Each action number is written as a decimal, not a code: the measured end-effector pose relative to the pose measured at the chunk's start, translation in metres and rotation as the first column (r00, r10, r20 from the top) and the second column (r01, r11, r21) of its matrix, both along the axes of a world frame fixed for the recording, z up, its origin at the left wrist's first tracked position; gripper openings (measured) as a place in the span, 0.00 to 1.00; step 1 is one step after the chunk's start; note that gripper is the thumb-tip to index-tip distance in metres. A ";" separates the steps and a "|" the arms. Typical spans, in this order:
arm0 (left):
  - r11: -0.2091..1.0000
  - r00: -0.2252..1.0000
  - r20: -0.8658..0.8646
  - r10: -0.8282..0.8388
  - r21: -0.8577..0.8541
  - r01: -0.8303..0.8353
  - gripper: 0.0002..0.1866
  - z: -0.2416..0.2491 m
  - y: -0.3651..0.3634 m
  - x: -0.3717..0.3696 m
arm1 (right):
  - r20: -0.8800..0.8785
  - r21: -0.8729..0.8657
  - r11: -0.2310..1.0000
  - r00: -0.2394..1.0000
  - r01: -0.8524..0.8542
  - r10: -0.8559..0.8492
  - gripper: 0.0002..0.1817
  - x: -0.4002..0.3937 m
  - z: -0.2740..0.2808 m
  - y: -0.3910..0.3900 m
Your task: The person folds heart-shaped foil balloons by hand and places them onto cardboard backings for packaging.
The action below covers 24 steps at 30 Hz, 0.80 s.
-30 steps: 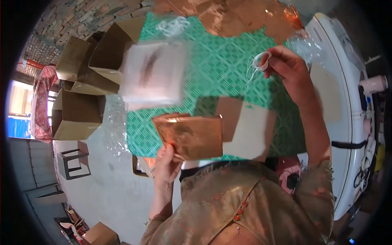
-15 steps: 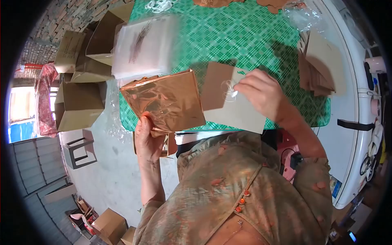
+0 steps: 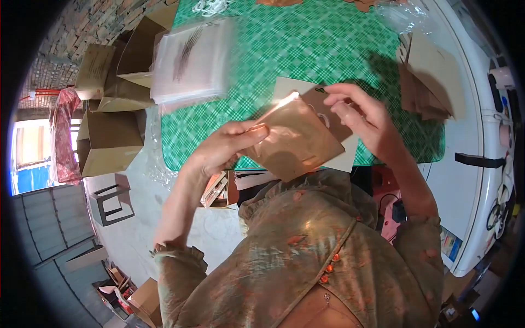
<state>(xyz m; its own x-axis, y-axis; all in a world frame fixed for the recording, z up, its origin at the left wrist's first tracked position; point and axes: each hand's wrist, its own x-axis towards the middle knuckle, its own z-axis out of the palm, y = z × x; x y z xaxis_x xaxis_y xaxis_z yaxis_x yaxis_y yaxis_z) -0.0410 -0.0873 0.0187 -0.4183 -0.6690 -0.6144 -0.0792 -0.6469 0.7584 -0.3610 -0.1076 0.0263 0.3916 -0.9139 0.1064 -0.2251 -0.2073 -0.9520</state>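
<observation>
The glossy copper-coloured packet (image 3: 298, 142) lies directly in the left hand (image 3: 227, 145), reaching out from it toward the right, in front of the person's body and near the edge of the green checked table cover (image 3: 273, 49). It looks nearly square, with no clear long axis, and sits tilted so that one corner points away from the person and another toward the blouse (image 3: 295, 240). The left hand's grip is narrow: the thumb presses flat on the packet's upper face at its left edge, while the fingers underneath are mostly hidden. Behind the packet, and partly covered by it, a pale beige card (image 3: 344, 160) lies on the cover; whether packet and card touch cannot be told. The right hand (image 3: 358, 112) is the nearer one to a small white loop (image 3: 323, 119) seen against the card, just below its fingertips. That hand's grip is loose, with the fingers bent and parted above the card and nothing visible pinched between them. Off to the left, well apart from the right hand, rests a stack of clear plastic bags (image 3: 191, 65).
</observation>
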 end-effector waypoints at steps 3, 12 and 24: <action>0.987 0.988 -0.024 -0.154 -0.056 0.152 0.19 -0.003 -0.024 -0.023 | 0.067 0.089 0.996 0.998 -0.027 0.021 0.16 0.003 -0.010 -0.002; 0.947 0.948 0.029 -0.318 -0.040 0.319 0.24 -0.003 -0.074 -0.061 | 0.081 0.205 0.973 0.989 0.106 -0.125 0.11 -0.007 -0.029 -0.003; 0.985 0.998 -0.025 -0.064 -0.164 0.059 0.16 -0.023 -0.063 -0.041 | 0.088 0.364 0.916 0.973 0.168 -0.213 0.16 -0.014 -0.053 -0.009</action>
